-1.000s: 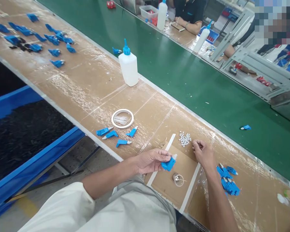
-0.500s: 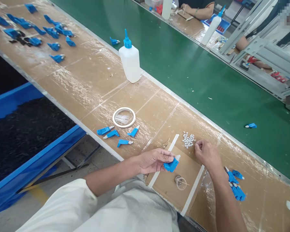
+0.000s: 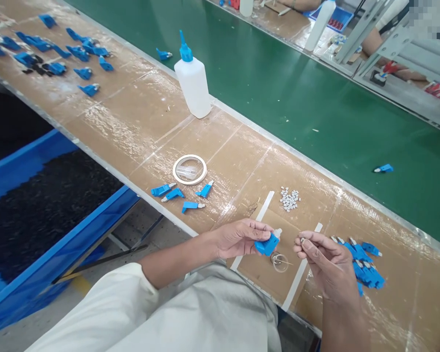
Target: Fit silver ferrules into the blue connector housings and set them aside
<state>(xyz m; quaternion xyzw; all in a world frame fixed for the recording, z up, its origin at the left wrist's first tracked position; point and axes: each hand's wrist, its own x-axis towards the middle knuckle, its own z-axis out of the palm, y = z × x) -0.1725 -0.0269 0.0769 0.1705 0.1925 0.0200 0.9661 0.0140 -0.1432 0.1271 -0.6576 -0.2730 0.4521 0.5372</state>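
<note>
My left hand (image 3: 240, 238) grips a small blue plastic connector (image 3: 267, 244) with a white tip, held just above the cardboard work pad (image 3: 256, 281). My right hand (image 3: 324, 261) is pinched on a tiny white piece (image 3: 302, 240), raised a short way to the right of the connector. A small heap of the same white pieces (image 3: 289, 199) lies on the table beyond both hands. Below the connector, a small clear round dish (image 3: 279, 262) rests on the pad. Several blue connectors (image 3: 364, 266) are piled to the right of my right hand.
Three blue connectors (image 3: 183, 195) and a white ring (image 3: 189, 170) lie to the left. A white squeeze bottle (image 3: 192, 80) with a blue nozzle stands by the green conveyor belt (image 3: 297, 98). More blue connectors (image 3: 58, 54) are scattered far left. One connector (image 3: 383, 169) rides the belt.
My right hand left the heap of white pieces and came back toward me with one piece pinched. The left hand stayed where it was with the blue connector.
</note>
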